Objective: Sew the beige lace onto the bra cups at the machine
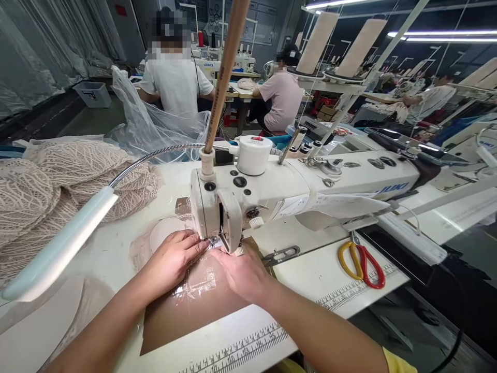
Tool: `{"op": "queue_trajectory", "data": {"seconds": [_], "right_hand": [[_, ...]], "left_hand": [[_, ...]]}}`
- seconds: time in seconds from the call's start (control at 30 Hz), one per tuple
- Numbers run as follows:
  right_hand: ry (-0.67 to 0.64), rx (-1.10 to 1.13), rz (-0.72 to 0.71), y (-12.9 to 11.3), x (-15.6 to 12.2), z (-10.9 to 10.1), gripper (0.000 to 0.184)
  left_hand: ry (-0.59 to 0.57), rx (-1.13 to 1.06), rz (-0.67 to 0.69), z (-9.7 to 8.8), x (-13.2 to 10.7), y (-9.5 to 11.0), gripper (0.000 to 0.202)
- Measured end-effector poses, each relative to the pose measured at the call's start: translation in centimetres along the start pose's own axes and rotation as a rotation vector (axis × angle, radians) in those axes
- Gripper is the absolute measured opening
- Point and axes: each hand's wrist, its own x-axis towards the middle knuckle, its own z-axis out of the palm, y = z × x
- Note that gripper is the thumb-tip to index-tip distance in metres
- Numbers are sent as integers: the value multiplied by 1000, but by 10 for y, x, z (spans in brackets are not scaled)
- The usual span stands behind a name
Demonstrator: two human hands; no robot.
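Observation:
My left hand [176, 257] rests at the sewing machine's needle area, its fingers drawn together and closed on a beige lace fabric piece [140, 243]. A smooth pale round pad [165, 231] lies on that lace, left of the fingers. My right hand [243, 272] is on the other side of the presser foot [213, 242], thumb pointing toward it; the machine head hides most of its fingers. Both hands are over a brown sheet [174, 321] with shiny clear tape on it. The white sewing machine [267, 191] stands directly above the fingertips.
A lamp [62, 243] on a bendable neck hangs at left. Lace pieces [81, 181] are heaped behind it. Another pale pad [46, 326] lies front left. Scissors [361, 264] with yellow and red handles lie at right. A printed ruler [236, 357] runs along the front edge. Co-workers sit beyond.

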Motion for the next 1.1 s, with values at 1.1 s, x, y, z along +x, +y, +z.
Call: {"op": "queue_trajectory", "data": {"seconds": [1.1], "right_hand": [[-5, 13, -39, 1, -7, -1, 25]], "left_hand": [[-80, 70, -35, 7, -18, 34, 40]]}}
